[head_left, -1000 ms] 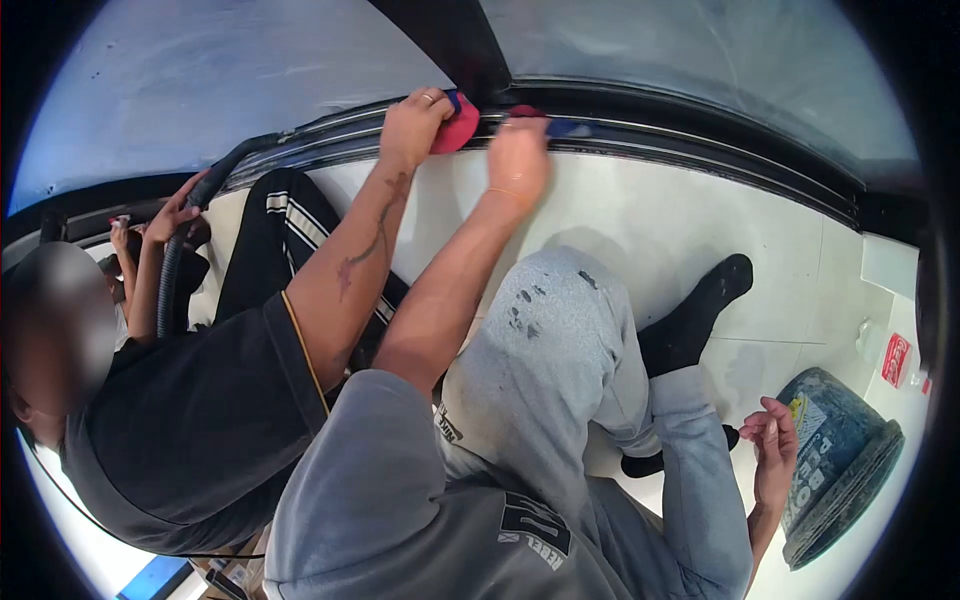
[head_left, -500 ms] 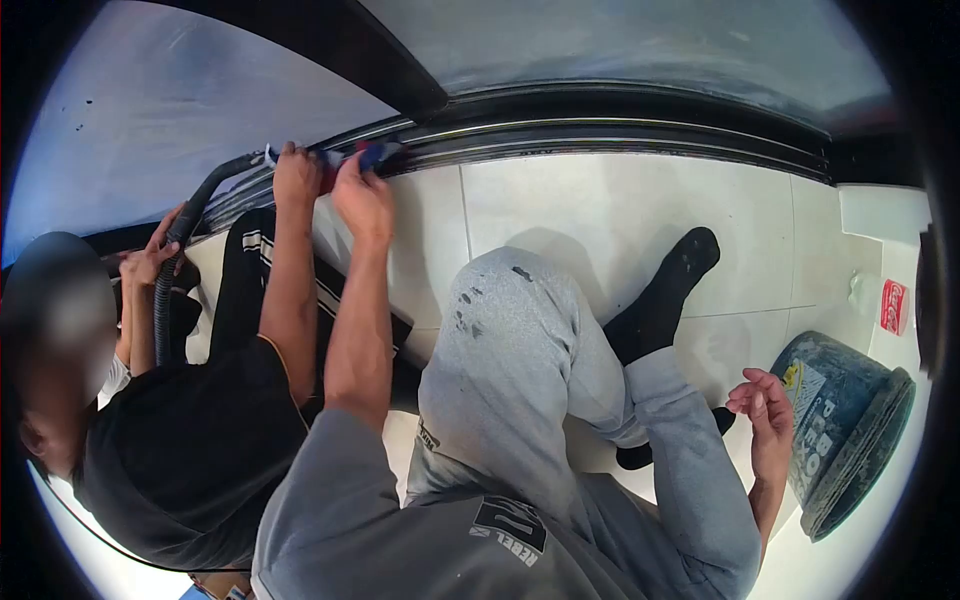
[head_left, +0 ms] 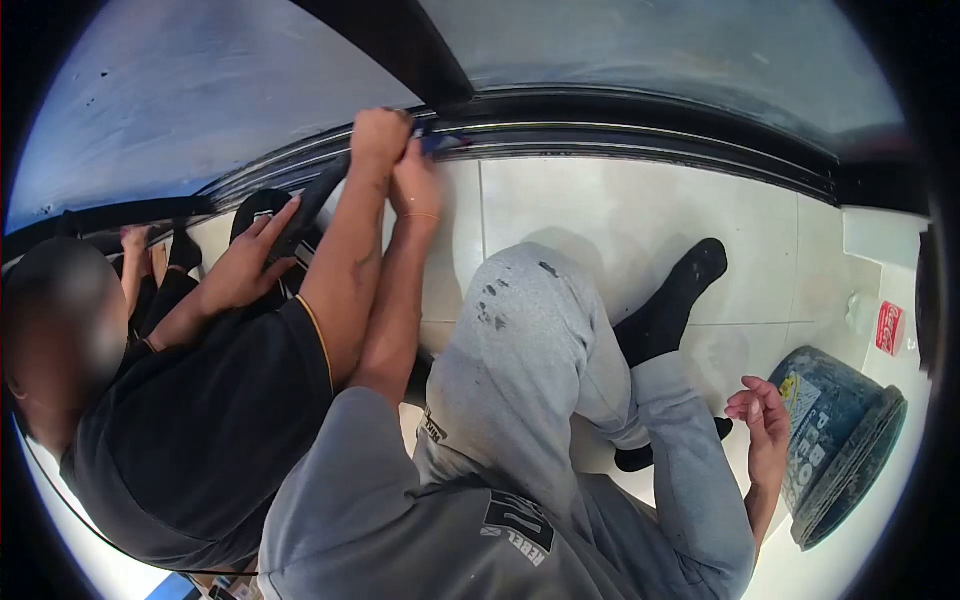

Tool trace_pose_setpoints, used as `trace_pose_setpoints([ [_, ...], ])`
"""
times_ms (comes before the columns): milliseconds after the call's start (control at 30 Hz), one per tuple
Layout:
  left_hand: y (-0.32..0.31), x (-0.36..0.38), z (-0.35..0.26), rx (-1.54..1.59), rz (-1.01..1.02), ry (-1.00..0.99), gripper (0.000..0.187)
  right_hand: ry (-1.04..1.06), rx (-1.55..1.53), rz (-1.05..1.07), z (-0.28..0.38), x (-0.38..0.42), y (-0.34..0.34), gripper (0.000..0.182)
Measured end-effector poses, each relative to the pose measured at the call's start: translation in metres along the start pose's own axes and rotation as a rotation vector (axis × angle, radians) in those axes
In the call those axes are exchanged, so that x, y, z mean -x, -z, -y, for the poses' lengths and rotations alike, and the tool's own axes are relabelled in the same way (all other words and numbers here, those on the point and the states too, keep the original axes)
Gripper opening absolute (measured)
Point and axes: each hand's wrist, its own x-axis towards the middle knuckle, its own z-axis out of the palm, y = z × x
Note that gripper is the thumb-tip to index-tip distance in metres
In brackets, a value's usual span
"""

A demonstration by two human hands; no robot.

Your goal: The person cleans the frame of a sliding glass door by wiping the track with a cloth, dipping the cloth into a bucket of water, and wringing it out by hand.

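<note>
My left hand (head_left: pixel 415 185) is blurred at the black sliding-door track (head_left: pixel 600 140), closed on a small blue and red object (head_left: pixel 440 143) whose kind I cannot make out. Right beside it, a co-worker's hand (head_left: pixel 380 135) grips the end of a black ribbed vacuum hose (head_left: pixel 318 190) over the track. The co-worker's other hand (head_left: pixel 245 265) lies along the hose farther back. My right hand (head_left: pixel 765 425) hangs with loosely bent, parted fingers and nothing in it, near a dark blue bucket (head_left: pixel 830 440).
The co-worker in a black shirt (head_left: pixel 200 400) crouches close on my left. A door frame post (head_left: pixel 400 50) rises from the track between glass panels. A clear bottle with a red label (head_left: pixel 888 328) lies by the right wall. Pale tiles (head_left: pixel 560 200) cover the floor.
My left hand and the co-worker's hand with the hose end have moved right along the track. The co-worker's rear hand has shifted right along the hose. My right hand stays about where it was.
</note>
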Motion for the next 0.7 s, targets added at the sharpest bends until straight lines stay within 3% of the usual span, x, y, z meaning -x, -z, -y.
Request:
trace_pose_setpoints([
  [167,0.018,0.009,-0.022,0.068,0.023,0.16,0.029,-0.025,-0.059,0.02,-0.004,-0.002,0.0,0.037],
  [333,0.017,0.014,-0.112,0.506,-0.139,-0.408,0.042,-0.026,-0.057,0.041,-0.005,-0.003,0.001,0.036],
  [400,0.006,-0.009,-0.146,0.532,-0.255,-0.624,0.049,-0.016,-0.043,0.048,-0.007,-0.003,0.001,0.037],
  [500,-0.025,-0.022,-0.167,0.392,-0.15,-0.752,0.042,-0.014,-0.061,0.031,-0.008,-0.001,0.004,0.037],
  [600,-0.06,-0.014,-0.153,0.261,-0.078,-0.765,0.038,-0.005,-0.071,0.014,-0.002,-0.001,0.003,0.037],
  [700,-0.07,-0.004,-0.152,0.238,-0.032,-0.616,0.034,-0.027,-0.071,0.039,-0.008,-0.001,0.004,0.037],
])
